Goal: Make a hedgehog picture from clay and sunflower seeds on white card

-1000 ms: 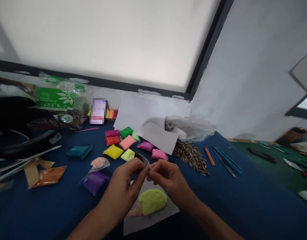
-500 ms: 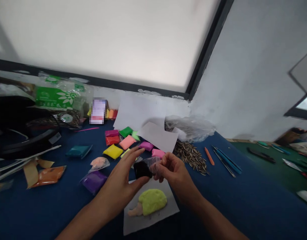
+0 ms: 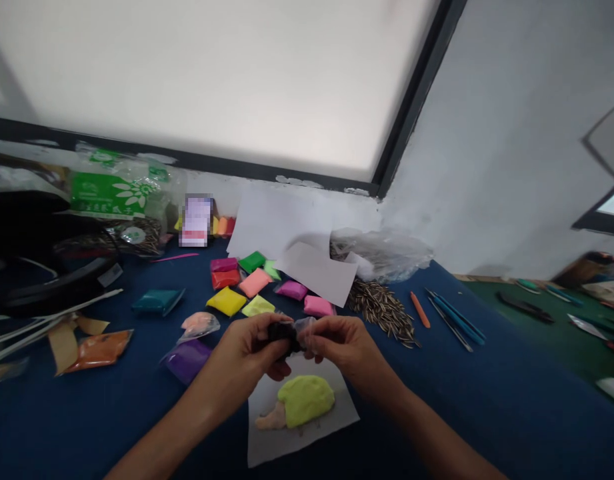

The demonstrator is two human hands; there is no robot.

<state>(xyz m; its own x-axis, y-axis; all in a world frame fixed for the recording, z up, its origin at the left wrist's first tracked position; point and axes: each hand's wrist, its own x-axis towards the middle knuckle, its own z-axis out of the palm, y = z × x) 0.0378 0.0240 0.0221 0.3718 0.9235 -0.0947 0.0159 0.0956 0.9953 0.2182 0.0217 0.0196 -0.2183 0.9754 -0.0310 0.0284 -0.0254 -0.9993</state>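
Observation:
Between my hands is a clear plastic packet of black modelling clay point(image 3: 281, 331). My left hand point(image 3: 254, 347) is closed around its dark part, thumb in front, fingers behind. My right hand point(image 3: 339, 339) pinches the packet's clear plastic end. Fingers cover much of the packet, so I cannot tell whether it is torn. Just below the hands, a white paper sheet point(image 3: 267, 453) lies on the blue tabletop. On it rests a flattened yellow-green clay shape point(image 3: 311, 401) with a pale beige clay piece point(image 3: 271, 419) at its left end.
Bright clay packets, such as a yellow one point(image 3: 227, 301), lie beyond my hands. A purple packet point(image 3: 187, 361) is near my left wrist. To the right are a heap of sunflower seeds point(image 3: 381, 313), an orange tool point(image 3: 419, 310) and blue tweezers point(image 3: 457, 319). A phone point(image 3: 197, 220) leans at the back.
My left hand's open fingers have closed around the black clay packet, covering more of it. My right hand keeps its pinch on the clear end. The clay shape on the paper stays put.

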